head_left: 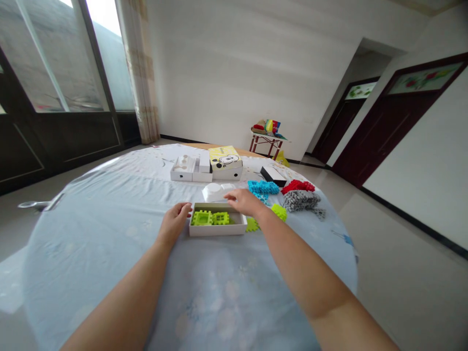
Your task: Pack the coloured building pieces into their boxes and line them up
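Note:
A shallow white box (218,232) without a lid stands on the table, with lime-green interlocking toy blocks (202,218) along its left and middle part. My left hand (174,220) is at the box's left end, its curled fingers on the wall there. Over the back right rim, my right hand (242,201) has its fingers bent together and pointing left; whatever they hold, if anything, is hidden. Just behind the fingertips lies a white moulded piece (213,191). Loose lime-green pieces (252,224) lie right of the box, partly behind my right forearm.
Blue blocks (262,188), red blocks (298,185) and grey blocks (302,200) are heaped at the right. Behind stand a yellow-and-white cartoon box (226,163), a white tray (182,174) and a black-and-white box (273,175). A pale floral cloth (215,282) covers the round table.

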{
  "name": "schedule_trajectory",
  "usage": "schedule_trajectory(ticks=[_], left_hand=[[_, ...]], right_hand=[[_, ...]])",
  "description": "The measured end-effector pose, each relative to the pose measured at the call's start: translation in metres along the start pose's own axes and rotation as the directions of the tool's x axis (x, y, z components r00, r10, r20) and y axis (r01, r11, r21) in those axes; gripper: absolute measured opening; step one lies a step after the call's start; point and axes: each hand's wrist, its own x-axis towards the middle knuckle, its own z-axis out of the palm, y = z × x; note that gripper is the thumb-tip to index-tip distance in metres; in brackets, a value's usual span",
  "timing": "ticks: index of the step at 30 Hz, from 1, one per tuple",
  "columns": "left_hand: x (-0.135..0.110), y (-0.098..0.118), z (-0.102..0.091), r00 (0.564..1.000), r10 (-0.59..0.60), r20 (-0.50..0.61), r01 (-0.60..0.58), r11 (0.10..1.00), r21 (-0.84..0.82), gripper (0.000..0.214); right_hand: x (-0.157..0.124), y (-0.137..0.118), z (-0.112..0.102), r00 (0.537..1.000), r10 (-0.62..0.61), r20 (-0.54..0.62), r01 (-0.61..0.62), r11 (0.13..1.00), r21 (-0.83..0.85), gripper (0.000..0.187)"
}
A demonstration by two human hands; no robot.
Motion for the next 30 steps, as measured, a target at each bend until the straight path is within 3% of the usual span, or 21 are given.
schedule_trajectory(ticks=[4, 9, 13, 16, 19, 23, 30], left_hand=[[0.001, -0.001, 0.001, 1.0, 0.007, -0.001, -0.007, 1.0, -0.001, 0.039], [0.001, -0.003, 0.0, 1.0, 0.014, -0.003, -0.014, 1.0, 0.014, 0.039], [0.002, -0.004, 0.0, 1.0, 0.018, -0.001, -0.018, 1.0, 0.024, 0.04], [0.002, -0.003, 0.0, 1.0, 0.015, 0.001, -0.015, 1.0, 0.02, 0.04], [0.002, -0.003, 0.0, 1.0, 0.012, 0.001, -0.012, 1.0, 0.011, 0.04], [0.002, -0.005, 0.0, 1.0, 0.013, 0.002, -0.013, 1.0, 0.013, 0.04], [0.002, -0.005, 0.001, 1.0, 0.012, 0.002, -0.012, 1.0, 0.003, 0.038]], right_hand=[[-0.023, 0.023, -0.02, 0.997, 0.068, -0.048, -0.068, 0.998, -0.005, 0.033], [-0.045, 0.044, -0.022, 0.956, 0.233, 0.178, -0.184, 0.949, -0.258, 0.047], [-0.051, 0.047, -0.01, 0.903, 0.274, 0.331, -0.146, 0.92, -0.363, 0.057], [-0.052, 0.043, -0.002, 0.892, 0.252, 0.376, -0.101, 0.92, -0.378, 0.055], [-0.055, 0.04, 0.0, 0.909, 0.218, 0.356, -0.074, 0.923, -0.378, 0.046], [-0.059, 0.043, -0.008, 0.939, 0.214, 0.268, -0.083, 0.901, -0.426, 0.048], [-0.051, 0.032, -0.034, 0.979, 0.206, 0.0, -0.187, 0.889, -0.417, 0.051]])
